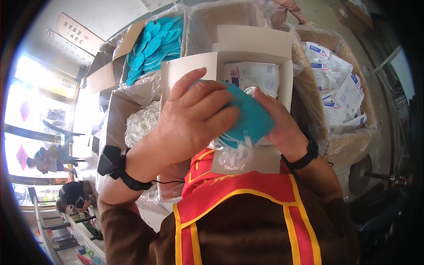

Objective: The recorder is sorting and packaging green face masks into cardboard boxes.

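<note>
A small stack of teal face masks [252,118] is held in front of my chest, with white elastic straps [236,155] hanging in loops from its lower edge. My right hand [282,126] grips the stack along its right side, thumb on top. Across the left part lies my left hand [198,108], its fingers curled over the masks and the index finger raised. Just beneath is an open white carton [255,42] with its flaps up. Inside it lie white printed packets [258,75], partly hidden by my hands and the masks.
Far left, a lined box holds a heap of teal masks [154,42]. A lined carton with white straps [143,123] stands left. At right, another lined carton [324,37] holds several packets [335,84]. Another person's arm [289,6] shows at the top; a person [74,196] bends over at left.
</note>
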{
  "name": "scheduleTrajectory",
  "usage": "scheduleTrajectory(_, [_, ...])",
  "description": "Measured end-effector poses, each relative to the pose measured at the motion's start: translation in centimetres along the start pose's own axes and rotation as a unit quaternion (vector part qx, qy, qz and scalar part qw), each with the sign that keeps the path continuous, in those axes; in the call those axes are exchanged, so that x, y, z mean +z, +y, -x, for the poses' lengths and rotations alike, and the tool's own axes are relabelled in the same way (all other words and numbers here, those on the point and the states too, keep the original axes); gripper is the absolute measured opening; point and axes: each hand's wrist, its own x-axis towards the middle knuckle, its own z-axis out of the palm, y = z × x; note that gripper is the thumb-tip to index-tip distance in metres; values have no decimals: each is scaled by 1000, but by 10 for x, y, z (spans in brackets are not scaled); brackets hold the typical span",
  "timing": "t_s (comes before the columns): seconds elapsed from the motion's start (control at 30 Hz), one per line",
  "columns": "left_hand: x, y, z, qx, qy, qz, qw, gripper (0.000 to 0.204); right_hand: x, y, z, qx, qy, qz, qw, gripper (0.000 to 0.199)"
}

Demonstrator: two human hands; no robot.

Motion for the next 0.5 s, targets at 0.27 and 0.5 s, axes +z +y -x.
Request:
scheduleTrajectory(0.27, [-2,-6,2,-73,-48,-27,996,37,-14,34,28,16,-85,176,981,61])
scheduleTrajectory(0.5, [1,-6,15,-136,-86,-20,987,34,14,6,30,14,-10,224,974,37])
